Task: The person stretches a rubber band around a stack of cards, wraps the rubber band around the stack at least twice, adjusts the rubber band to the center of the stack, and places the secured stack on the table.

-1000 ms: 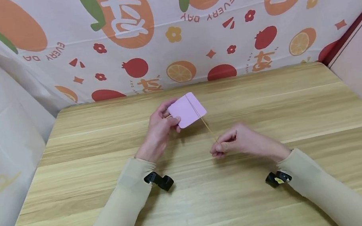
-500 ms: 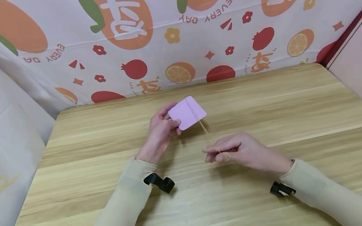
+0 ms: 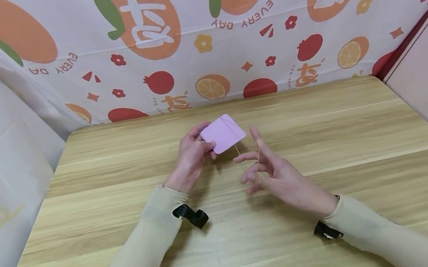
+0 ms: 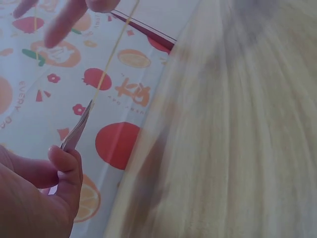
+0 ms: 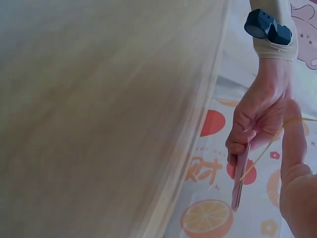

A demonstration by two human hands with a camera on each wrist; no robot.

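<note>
My left hand point(image 3: 189, 160) pinches a thin stack of pink cards point(image 3: 223, 133) by its left side, thumb on top, held above the table. Edge-on in the left wrist view, the stack point(image 4: 77, 132) shows several layers. A thin yellow rubber band point(image 4: 113, 54) lies across the cards' far right corner and stretches from them to my right hand point(image 3: 284, 178). That hand has its fingers spread, the index finger pointing up, with the band looped over it. In the right wrist view the band point(image 5: 263, 152) runs from the cards to a raised finger.
A wood-grain table point(image 3: 104, 219) lies beneath both hands. Behind it hangs a white curtain point(image 3: 177, 25) printed with fruit, and pale cloths flank both sides. Each wrist wears a small black camera point(image 3: 191, 216).
My right hand went from pinching the band to spreading its fingers, the index rising. On the cards, the band shifted toward the far right corner. My left hand keeps its hold.
</note>
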